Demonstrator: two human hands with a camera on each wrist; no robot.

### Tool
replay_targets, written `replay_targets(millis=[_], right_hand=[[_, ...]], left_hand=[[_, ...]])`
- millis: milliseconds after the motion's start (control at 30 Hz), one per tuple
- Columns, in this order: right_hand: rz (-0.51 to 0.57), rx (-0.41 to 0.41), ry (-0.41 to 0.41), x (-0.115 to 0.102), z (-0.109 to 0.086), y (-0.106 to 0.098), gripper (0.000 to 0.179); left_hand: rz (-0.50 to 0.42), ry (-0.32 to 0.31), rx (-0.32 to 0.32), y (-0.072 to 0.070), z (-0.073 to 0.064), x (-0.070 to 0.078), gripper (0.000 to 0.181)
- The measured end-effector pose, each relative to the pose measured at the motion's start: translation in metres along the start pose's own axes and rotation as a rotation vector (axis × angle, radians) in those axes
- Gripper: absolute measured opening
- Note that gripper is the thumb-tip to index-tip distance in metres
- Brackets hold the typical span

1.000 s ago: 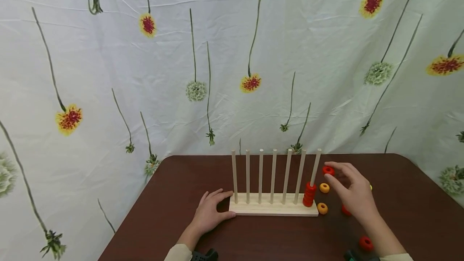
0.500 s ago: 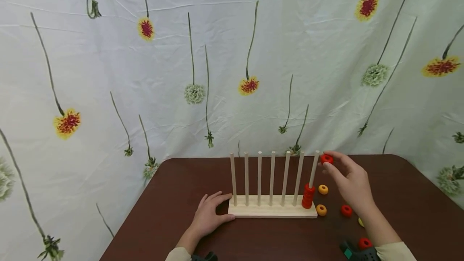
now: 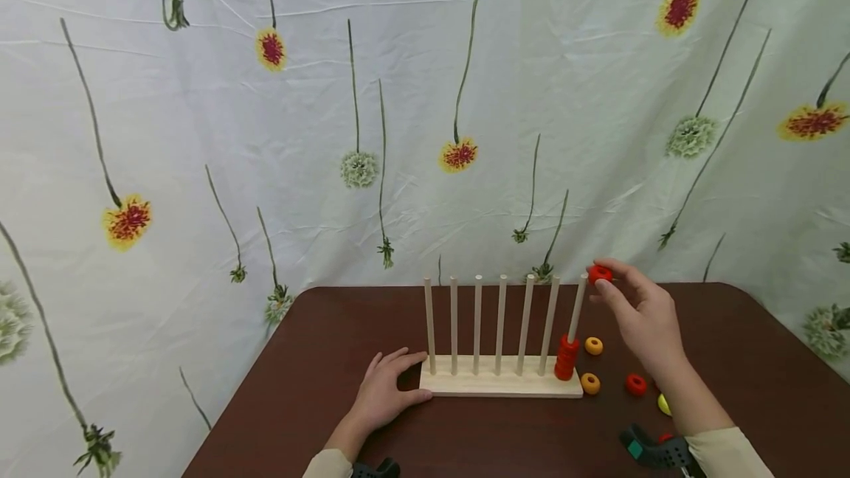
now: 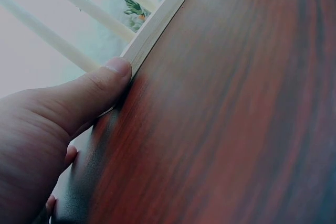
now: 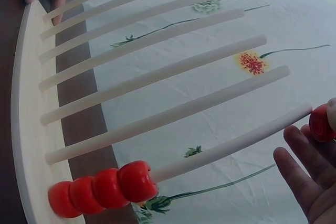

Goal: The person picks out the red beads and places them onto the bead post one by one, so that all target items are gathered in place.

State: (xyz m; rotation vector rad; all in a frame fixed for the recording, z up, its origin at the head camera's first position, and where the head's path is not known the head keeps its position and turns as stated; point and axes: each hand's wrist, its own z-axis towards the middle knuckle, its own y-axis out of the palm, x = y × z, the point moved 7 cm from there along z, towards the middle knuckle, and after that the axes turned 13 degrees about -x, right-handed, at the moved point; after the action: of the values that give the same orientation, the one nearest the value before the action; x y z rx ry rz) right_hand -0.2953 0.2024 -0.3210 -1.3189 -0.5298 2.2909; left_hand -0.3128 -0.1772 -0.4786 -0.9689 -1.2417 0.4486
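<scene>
A pale wooden peg stand (image 3: 501,386) with a row of upright pegs sits on the dark table. My left hand (image 3: 385,392) grips its left end, thumb at the front edge and index finger at the back; the thumb (image 4: 107,80) shows against the base in the left wrist view. My right hand (image 3: 647,316) pinches a red bead (image 3: 600,275) between thumb and index finger, beside the top of the rightmost peg (image 5: 236,144). In the right wrist view that bead is close to the peg's tip. Several red beads (image 5: 107,187) are stacked at the bottom of this peg.
Two orange beads (image 3: 590,383) lie right of the stand. Farther right are a red bead (image 3: 635,384), a yellow bead (image 3: 665,404) partly behind the right forearm, and another red one (image 3: 666,437) mostly hidden by the wrist strap. A flowered cloth (image 3: 398,116) hangs behind the table.
My right hand has raised the red bead from beside the upper part of the rightmost peg to the level of its top. The left hand has stayed on the stand.
</scene>
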Motion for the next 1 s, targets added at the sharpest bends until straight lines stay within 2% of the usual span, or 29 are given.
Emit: replay_targets(millis=[467, 1000], right_hand=[[-0.016, -0.036, -0.061, -0.008, 0.010, 0.003, 0.033], [-0.041, -0.050, -0.057, -0.006, 0.013, 0.008, 0.034]], left_hand=[[-0.007, 0.001, 0.002, 0.000, 0.000, 0.000, 0.066], [-0.024, -0.002, -0.007, 0.000, -0.001, 0.001, 0.067]])
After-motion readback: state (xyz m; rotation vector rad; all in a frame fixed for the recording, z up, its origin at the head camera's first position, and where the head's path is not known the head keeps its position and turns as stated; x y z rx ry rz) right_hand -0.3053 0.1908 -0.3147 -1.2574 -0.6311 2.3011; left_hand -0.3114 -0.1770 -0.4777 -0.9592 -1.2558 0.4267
